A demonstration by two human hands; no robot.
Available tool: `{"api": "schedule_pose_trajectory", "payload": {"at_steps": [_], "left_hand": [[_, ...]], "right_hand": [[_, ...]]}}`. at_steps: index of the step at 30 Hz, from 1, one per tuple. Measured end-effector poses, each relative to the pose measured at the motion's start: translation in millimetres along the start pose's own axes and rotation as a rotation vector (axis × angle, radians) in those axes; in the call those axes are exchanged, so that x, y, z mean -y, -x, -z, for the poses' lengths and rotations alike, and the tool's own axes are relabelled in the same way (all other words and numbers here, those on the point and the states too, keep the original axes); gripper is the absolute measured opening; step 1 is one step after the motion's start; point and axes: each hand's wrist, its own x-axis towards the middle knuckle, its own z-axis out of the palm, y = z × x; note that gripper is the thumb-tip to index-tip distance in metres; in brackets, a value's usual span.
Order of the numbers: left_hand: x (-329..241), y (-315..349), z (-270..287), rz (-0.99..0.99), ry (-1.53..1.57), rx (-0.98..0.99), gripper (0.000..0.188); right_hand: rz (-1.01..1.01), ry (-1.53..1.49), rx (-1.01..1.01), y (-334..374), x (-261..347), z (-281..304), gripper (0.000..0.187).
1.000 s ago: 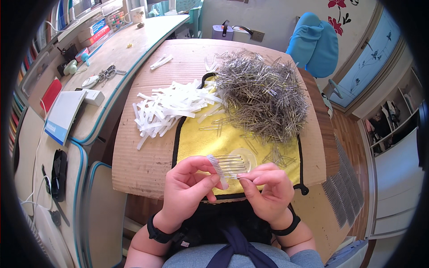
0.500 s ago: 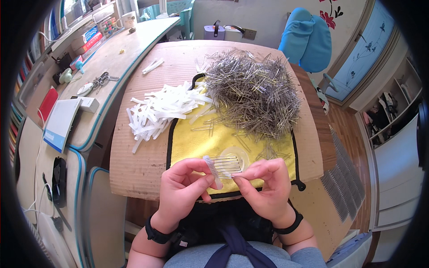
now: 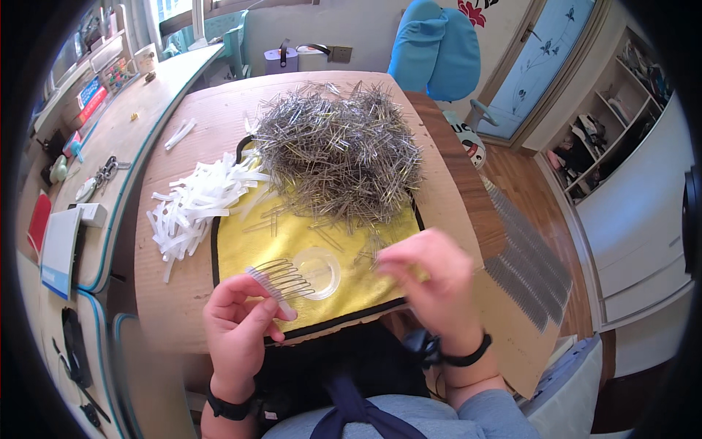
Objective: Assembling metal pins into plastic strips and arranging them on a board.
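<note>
My left hand [image 3: 241, 314] pinches a wire comb by its white strip [image 3: 272, 293]. Several thin U-shaped wires [image 3: 281, 274] stick out of that strip toward the right. My right hand [image 3: 435, 278] is apart from the comb, over the right part of the yellow cloth [image 3: 245, 241]; motion smears its fingers, so whether they hold anything is unclear. Between the hands a clear round dish [image 3: 336, 276] lies on the cloth. Just beyond, a big tangled heap of metal U-shaped pins [image 3: 340, 154] covers the cloth's far part, with a few loose pins at its near edge.
Left of the heap is a pile of white plastic strips [image 3: 194, 208] on a cardboard sheet [image 3: 164, 293]. Rows of wire combs [image 3: 530, 256] lie lower at the right. A desk [image 3: 110, 157] with keys runs along the left; a blue-covered chair [image 3: 435, 51] stands behind.
My right hand has left the comb and moved right. My left hand keeps hold of the comb, its wires now bare of my right fingers. The whole view has swung rightward.
</note>
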Motion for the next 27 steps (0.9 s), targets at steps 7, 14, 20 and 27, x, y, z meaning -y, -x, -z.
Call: {"api": "schedule_pose_trajectory", "payload": {"at_steps": [7, 14, 20, 27], "left_hand": [[-2.5, -1.1, -4.0, -0.036, 0.02, 0.021, 0.021], [-2.7, -0.6, -8.2, -0.039, 0.016, -0.013, 0.021], [-1.0, -0.5, -5.6, -0.044, 0.018, -0.015, 0.021], [-1.6, -0.1, -4.7, -0.048, 0.034, -0.016, 0.02]], "right_hand": [[-0.048, 0.367, 0.177, 7.4, -29.6, 26.0, 0.009], [0.065, 0.396, 0.173, 5.0, -30.3, 24.1, 0.01], [0.051, 0.326, 0.197, 5.9, -36.0, 19.6, 0.015], [-0.207, 0.024, 0.068, 4.5, -21.3, 16.5, 0.027]]}}
